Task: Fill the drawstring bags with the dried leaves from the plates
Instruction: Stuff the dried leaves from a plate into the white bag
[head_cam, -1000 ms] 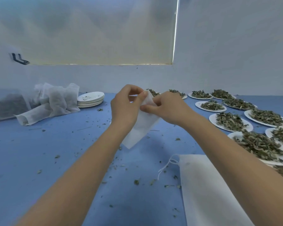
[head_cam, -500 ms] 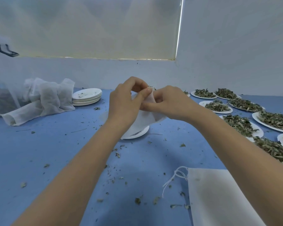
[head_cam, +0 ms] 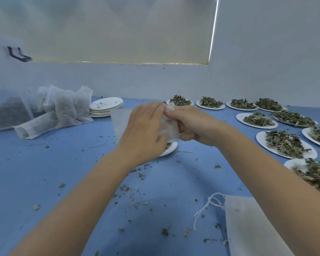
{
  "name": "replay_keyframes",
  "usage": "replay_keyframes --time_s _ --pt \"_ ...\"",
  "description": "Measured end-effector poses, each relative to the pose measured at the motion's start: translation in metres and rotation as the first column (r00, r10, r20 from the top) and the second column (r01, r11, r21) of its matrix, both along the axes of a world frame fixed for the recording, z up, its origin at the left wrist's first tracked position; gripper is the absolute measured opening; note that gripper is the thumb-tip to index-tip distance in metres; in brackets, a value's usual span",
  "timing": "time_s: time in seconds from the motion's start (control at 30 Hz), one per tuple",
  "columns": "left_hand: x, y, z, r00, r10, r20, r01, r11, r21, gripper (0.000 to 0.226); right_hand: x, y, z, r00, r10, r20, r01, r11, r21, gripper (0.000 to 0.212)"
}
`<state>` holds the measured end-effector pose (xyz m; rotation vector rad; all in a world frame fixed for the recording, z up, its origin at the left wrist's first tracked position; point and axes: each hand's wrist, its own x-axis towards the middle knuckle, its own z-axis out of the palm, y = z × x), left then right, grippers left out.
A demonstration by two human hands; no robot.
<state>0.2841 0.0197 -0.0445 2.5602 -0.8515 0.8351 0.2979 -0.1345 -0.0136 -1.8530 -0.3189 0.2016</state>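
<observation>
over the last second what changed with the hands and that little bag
Both hands kept hold of the small bag. The left hand went from a curled pinch to flatter fingers spreading the bag sideways; the right hand still pinches its top edge. Leaf plates, stacked empty plates and spare bags stayed put.

Right of the stack of empty plates (head_cam: 106, 106), ten plates of dried leaves (head_cam: 286, 143) and two flat drawstring bags (head_cam: 251, 226) are visible.

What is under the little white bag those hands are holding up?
A white plate on the blue table, with a few dried leaf bits at its edge. The left hand and bag cover most of it.
</observation>
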Motion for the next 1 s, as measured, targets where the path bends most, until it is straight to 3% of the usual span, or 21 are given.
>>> replay_keyframes --time_s 0.07,0.13,0.23,0.37,0.47,0.53,0.63,0.77,0.87,1.0 --pt "0.002 0.007 -0.005 0.992 0.022 -0.125 -0.017 0.999 0.042 0.086 0.004 0.009 -0.002 0.996 0.041 -0.082 -0.036 0.997 0.066 0.022" --pt "0.009 0.013 -0.009 0.994 0.096 -0.057 -0.088 0.988 0.130 0.092 0.008 0.021 -0.002 0.985 0.113 -0.132 -0.091 0.982 0.164 0.022" --pt "0.021 0.019 -0.017 0.983 0.171 0.062 -0.175 0.982 0.068 0.058 0.016 0.039 -0.001 0.967 0.207 -0.147 -0.172 0.960 0.221 0.025" --pt "0.039 0.041 -0.027 0.956 0.263 0.132 -0.265 0.964 -0.007 0.037 0.033 0.045 -0.002 0.980 0.177 -0.094 -0.172 0.983 0.062 0.026" --pt "0.056 0.060 -0.037 0.938 0.341 0.061 -0.343 0.939 0.016 0.037 0.049 0.035 -0.012 0.995 -0.089 0.045 0.091 0.995 -0.049 0.022" --pt "0.068 0.070 -0.046 0.928 0.370 0.030 -0.371 0.928 0.026 0.034 0.061 0.029 -0.027 0.943 -0.237 0.235 0.301 0.909 -0.289 0.020" --pt "0.084 0.075 -0.057 0.925 0.381 -0.015 -0.379 0.922 0.076 0.039 0.073 0.031 -0.051 0.943 -0.168 0.288 0.308 0.772 -0.556 0.034" --pt "0.100 0.076 -0.061 0.933 0.353 -0.074 -0.345 0.933 0.103 0.042 0.088 0.035 -0.068 0.947 -0.117 0.298 0.295 0.678 -0.673 0.056" --pt "0.107 0.073 -0.062 0.931 0.344 -0.117 -0.336 0.938 0.086 0.040 0.097 0.035 -0.070 0.953 -0.090 0.290 0.276 0.658 -0.701 0.051" --pt "0.113 0.069 -0.063 0.912 0.361 -0.193 -0.348 0.932 0.098 0.041 0.101 0.035 -0.068 0.933 -0.040 0.358 0.283 0.693 -0.662 0.027"
